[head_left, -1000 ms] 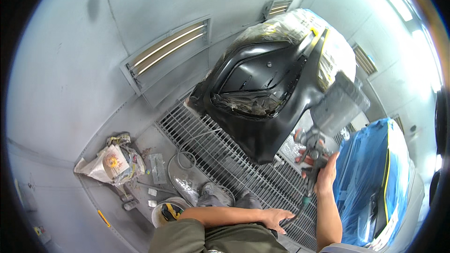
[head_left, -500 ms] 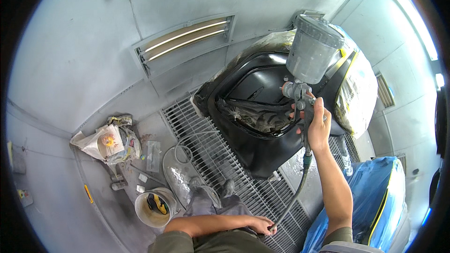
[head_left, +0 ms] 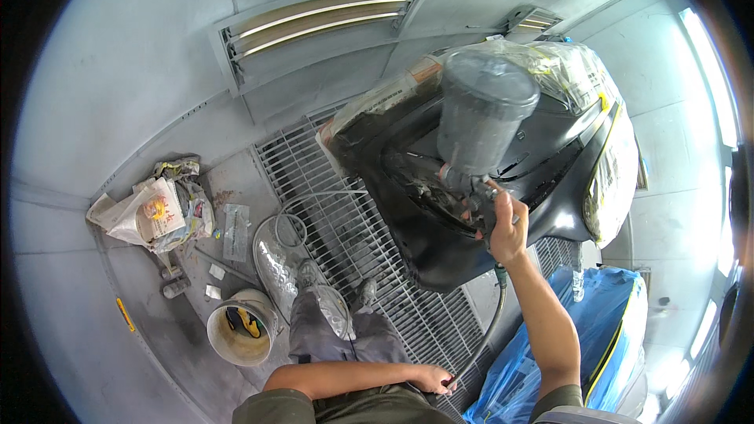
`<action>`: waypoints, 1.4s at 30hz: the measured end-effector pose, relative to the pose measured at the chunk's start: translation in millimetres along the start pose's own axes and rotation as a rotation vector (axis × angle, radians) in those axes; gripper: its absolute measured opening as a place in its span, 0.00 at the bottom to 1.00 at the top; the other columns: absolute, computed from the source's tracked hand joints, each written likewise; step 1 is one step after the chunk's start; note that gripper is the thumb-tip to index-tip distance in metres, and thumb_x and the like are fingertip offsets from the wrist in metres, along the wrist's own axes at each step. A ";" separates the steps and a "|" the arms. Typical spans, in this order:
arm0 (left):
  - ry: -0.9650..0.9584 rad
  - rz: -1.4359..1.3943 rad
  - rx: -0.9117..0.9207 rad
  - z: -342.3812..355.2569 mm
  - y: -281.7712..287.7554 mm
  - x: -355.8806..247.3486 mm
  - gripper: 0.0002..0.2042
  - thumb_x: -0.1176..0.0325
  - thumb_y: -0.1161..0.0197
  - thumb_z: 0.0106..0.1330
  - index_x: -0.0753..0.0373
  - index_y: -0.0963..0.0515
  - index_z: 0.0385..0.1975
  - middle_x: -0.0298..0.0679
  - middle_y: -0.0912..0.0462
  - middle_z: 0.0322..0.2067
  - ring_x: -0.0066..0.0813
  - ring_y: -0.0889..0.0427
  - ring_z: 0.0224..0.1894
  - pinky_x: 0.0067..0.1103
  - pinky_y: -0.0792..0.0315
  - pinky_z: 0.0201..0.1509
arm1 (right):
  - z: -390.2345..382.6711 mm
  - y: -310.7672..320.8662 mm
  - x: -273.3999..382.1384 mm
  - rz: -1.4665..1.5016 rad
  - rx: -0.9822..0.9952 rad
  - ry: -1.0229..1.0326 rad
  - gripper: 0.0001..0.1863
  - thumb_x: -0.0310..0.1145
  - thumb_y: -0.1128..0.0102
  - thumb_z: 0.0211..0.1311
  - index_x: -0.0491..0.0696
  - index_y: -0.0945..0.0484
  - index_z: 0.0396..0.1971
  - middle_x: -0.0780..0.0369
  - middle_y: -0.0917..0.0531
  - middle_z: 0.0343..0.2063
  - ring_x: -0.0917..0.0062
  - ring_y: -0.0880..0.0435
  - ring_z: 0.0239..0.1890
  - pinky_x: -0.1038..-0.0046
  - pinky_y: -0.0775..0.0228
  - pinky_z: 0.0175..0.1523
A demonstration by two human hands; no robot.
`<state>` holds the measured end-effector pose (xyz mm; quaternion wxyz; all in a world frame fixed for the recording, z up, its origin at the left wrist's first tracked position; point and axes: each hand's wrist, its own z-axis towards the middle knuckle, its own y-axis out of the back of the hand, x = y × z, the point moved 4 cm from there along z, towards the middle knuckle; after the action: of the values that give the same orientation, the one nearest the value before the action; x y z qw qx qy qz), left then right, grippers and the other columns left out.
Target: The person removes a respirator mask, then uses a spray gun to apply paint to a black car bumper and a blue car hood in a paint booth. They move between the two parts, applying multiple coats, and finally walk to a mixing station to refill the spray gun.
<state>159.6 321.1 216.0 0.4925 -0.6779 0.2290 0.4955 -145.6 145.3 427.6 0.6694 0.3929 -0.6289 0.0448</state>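
My right hand (head_left: 509, 228) is wrapped round the handle of a spray gun (head_left: 469, 182), with a large translucent grey paint cup (head_left: 485, 110) upright on top. The gun is over a glossy black car body panel (head_left: 440, 255) with a recessed opening; its nozzle points toward the left, and any spray cannot be made out. From the gun's base a dark air hose (head_left: 496, 316) curves down to my left hand (head_left: 432, 378), which is closed round it near my waist. The cup hides part of the panel behind it.
Masking film and paper (head_left: 609, 180) cover the panel's edges. Floor grating (head_left: 334, 224) runs beneath. On the left are a bucket (head_left: 236, 353) with a yellow-black item inside and crumpled paper (head_left: 149, 212). A blue film-wrapped part (head_left: 542, 369) stands at lower right; the hose trails near it.
The view has shifted and turned slightly. My right hand has moved the spray gun left and lower in the picture, across the panel. The left hand keeps its hold on the hose.
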 end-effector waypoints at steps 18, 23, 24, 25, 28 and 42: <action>-0.159 -0.045 -0.055 44.9 25.8 -29.7 0.22 0.69 0.34 0.71 0.67 0.27 0.63 0.38 0.13 0.53 0.26 0.16 0.57 0.23 0.26 0.63 | 23.5 143.7 56.1 -0.039 -0.524 0.035 0.38 0.63 0.60 0.81 0.43 0.26 0.68 0.58 0.11 0.36 0.79 0.12 0.31 0.77 0.27 0.23; -0.091 -0.052 -0.029 53.9 30.1 -9.6 0.24 0.67 0.32 0.71 0.68 0.27 0.63 0.38 0.14 0.53 0.25 0.17 0.57 0.23 0.27 0.65 | 18.5 141.4 77.5 -0.242 -0.613 0.068 0.34 0.61 0.58 0.82 0.47 0.22 0.66 0.60 0.11 0.34 0.82 0.15 0.26 0.79 0.28 0.22; -0.074 -0.062 -0.017 55.0 28.8 -4.4 0.23 0.67 0.32 0.70 0.68 0.27 0.62 0.38 0.14 0.53 0.25 0.17 0.57 0.22 0.27 0.65 | 19.4 131.8 76.6 -0.252 -0.593 0.001 0.34 0.60 0.58 0.82 0.48 0.22 0.66 0.60 0.11 0.34 0.82 0.16 0.25 0.79 0.29 0.21; -0.102 -0.081 0.053 56.1 25.3 -1.5 0.20 0.69 0.32 0.71 0.67 0.25 0.59 0.35 0.15 0.50 0.24 0.19 0.55 0.22 0.27 0.63 | 24.3 115.4 76.3 -0.254 -0.510 0.018 0.32 0.59 0.59 0.83 0.50 0.22 0.67 0.61 0.11 0.32 0.83 0.18 0.23 0.79 0.29 0.22; -0.176 -0.275 0.093 51.9 18.8 4.5 0.18 0.71 0.33 0.71 0.66 0.26 0.58 0.34 0.17 0.50 0.23 0.19 0.55 0.22 0.27 0.63 | 36.6 63.9 70.8 -0.092 -0.255 -0.075 0.35 0.63 0.58 0.81 0.51 0.23 0.68 0.60 0.11 0.39 0.77 0.09 0.34 0.78 0.24 0.25; -0.080 -0.029 0.140 4.3 37.6 -89.2 0.26 0.70 0.37 0.76 0.65 0.33 0.71 0.35 0.19 0.58 0.25 0.20 0.57 0.23 0.27 0.63 | 34.8 194.0 83.6 -0.067 -0.647 -0.164 0.40 0.69 0.57 0.76 0.47 0.20 0.62 0.57 0.12 0.30 0.77 0.13 0.25 0.75 0.24 0.19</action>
<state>91.6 293.6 279.4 0.5544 -0.6248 0.2332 0.4979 -264.1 222.1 588.6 0.7078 0.1828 -0.6489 -0.2112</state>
